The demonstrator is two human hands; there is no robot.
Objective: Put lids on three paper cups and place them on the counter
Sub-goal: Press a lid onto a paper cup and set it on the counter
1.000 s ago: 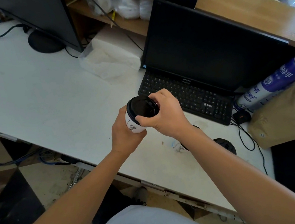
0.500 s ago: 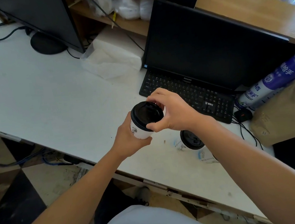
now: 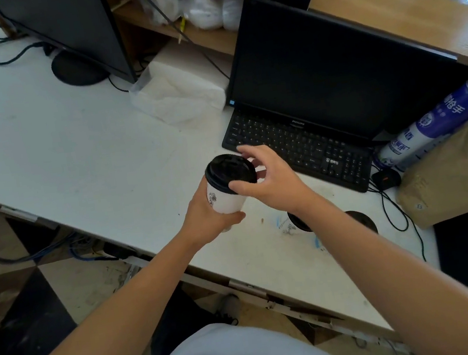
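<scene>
My left hand (image 3: pixel 208 215) grips a white paper cup (image 3: pixel 224 199) from below, holding it tilted above the white desk (image 3: pixel 72 146). A black lid (image 3: pixel 229 169) sits on the cup's top. My right hand (image 3: pixel 269 180) curls around the lid's right side, thumb on its near edge and fingers at the far rim. Behind my right forearm, two more black-lidded cups (image 3: pixel 298 224) (image 3: pixel 363 219) stand on the desk, mostly hidden.
A black keyboard (image 3: pixel 297 145) and monitor (image 3: pixel 332 73) lie just beyond the hands. A second monitor (image 3: pixel 70 28) stands far left, a plastic-wrapped white pack (image 3: pixel 182 94) between them. A blue spray can (image 3: pixel 436 125), brown paper bag (image 3: pixel 460 172) and cables crowd the right.
The cup and both hands have stayed near the keyboard's front. My right fingers have spread more loosely round the lid's rim, and my right arm now hides more of the cups behind it.
</scene>
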